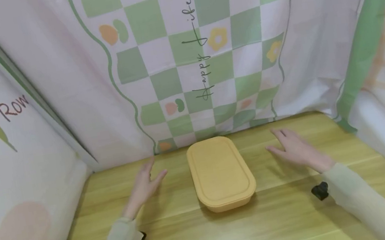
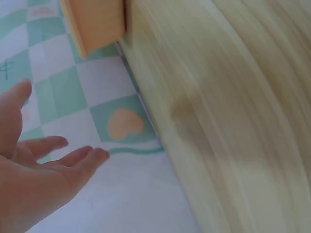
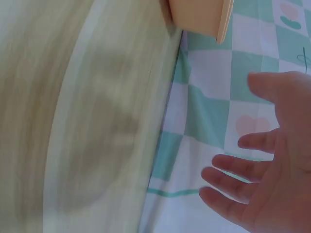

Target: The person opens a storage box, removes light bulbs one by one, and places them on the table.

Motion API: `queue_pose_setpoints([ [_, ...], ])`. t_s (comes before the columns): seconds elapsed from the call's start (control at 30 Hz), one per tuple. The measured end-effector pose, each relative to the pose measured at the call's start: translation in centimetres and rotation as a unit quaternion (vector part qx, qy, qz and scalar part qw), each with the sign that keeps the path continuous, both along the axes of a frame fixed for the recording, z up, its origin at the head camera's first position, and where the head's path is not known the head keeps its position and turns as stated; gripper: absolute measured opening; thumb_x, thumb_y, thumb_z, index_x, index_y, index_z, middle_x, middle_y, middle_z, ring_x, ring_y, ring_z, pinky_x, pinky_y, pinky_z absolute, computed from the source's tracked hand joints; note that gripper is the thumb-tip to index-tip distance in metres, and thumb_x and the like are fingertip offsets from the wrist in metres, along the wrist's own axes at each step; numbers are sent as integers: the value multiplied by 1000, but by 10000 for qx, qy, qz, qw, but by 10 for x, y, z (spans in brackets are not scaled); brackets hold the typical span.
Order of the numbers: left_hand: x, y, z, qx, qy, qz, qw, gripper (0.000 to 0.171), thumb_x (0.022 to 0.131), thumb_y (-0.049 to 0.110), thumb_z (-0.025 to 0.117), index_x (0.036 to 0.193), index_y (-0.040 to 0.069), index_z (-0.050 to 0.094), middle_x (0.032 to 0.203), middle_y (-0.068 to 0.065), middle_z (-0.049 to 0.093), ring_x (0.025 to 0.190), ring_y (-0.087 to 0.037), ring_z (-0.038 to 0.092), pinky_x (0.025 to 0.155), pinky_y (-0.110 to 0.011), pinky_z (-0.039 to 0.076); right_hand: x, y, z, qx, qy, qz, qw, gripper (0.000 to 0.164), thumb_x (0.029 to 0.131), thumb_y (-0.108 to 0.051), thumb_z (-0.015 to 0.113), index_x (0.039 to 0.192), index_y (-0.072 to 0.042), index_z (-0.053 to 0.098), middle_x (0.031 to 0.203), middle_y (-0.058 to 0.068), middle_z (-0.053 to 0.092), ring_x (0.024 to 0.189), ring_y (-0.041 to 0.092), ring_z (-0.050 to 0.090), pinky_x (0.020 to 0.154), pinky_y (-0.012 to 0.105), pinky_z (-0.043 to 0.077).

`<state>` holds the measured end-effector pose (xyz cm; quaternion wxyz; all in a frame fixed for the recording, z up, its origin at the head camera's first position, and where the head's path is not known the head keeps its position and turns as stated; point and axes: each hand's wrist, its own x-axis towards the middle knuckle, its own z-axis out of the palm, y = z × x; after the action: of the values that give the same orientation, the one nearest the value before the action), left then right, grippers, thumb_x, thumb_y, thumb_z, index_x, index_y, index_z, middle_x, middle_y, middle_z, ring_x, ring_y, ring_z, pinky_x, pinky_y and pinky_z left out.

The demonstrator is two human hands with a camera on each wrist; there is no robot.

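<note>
Head view: 1 yellow lidded box (image 1: 221, 172) sits between 2 hands on the wooden table (image 1: 272, 230), clear gap on both sides, no contact. Long axis runs from the table's far edge toward its near edge, slightly skewed: far end leans toward the far left corner, near end toward the near right corner. Far end is close to the far edge, by the checkered cloth (image 1: 145, 21); can't tell if they touch.

Left hand (image 1: 145, 184): box lies to its right. Thumb stands off from the extended fingers, nothing held. Right hand (image 1: 294, 148): box lies to its left. Fingers fanned, thumb apart, palm bare in the right wrist view. Left looks slightly nearer to the box than right, judging by thumb tips in the head view; margin small.

Both hands are level with the box's far half, facing its 2 long sides, so sideways gap is the key relation. Both appear raised off the table; exact height can't tell.
</note>
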<state>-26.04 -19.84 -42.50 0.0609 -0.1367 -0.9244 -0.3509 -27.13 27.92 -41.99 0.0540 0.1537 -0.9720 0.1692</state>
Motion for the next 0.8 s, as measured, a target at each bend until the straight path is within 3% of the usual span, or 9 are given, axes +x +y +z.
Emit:
queue_pose_setpoints([
  [0.17, 0, 9, 0, 703, -139, 75, 9974, 57, 95, 23, 67, 138, -11, 50, 137, -31, 56, 121, -44, 61, 104, -50, 54, 4, -7, 0, -386, 101, 260, 9989, 65, 100, -33, 57, 143, 12, 38, 133, 38, 49, 117, 51, 54, 96, 65, 51],
  [0.3, 1, 17, -2, 950, -264, 164, 9950, 53, 93, 16, 70, 136, -9, 53, 130, -29, 62, 113, -41, 66, 98, -47, 58, 4, -13, -2, -748, 57, 477, 9960, 56, 98, -24, 61, 134, 16, 47, 122, 36, 57, 103, 45, 63, 86, 54, 59],
  [0.53, 4, 34, -8, 1284, -365, 123, 9910, 46, 91, 10, 70, 132, -7, 58, 123, -25, 67, 108, -38, 69, 96, -45, 59, 7, -26, -6, -1121, -293, 644, 9912, 48, 97, -19, 62, 127, 16, 53, 116, 32, 63, 97, 38, 67, 83, 47, 62],
  [0.8, 3, 47, -12, 1332, -466, -108, 9899, 44, 90, 10, 71, 129, -6, 60, 120, -25, 69, 103, -37, 70, 87, -42, 62, 10, -45, -10, -1301, -457, 924, 9861, 46, 97, -19, 61, 124, 17, 55, 106, 23, 69, 96, 30, 67, 80, 39, 63],
])
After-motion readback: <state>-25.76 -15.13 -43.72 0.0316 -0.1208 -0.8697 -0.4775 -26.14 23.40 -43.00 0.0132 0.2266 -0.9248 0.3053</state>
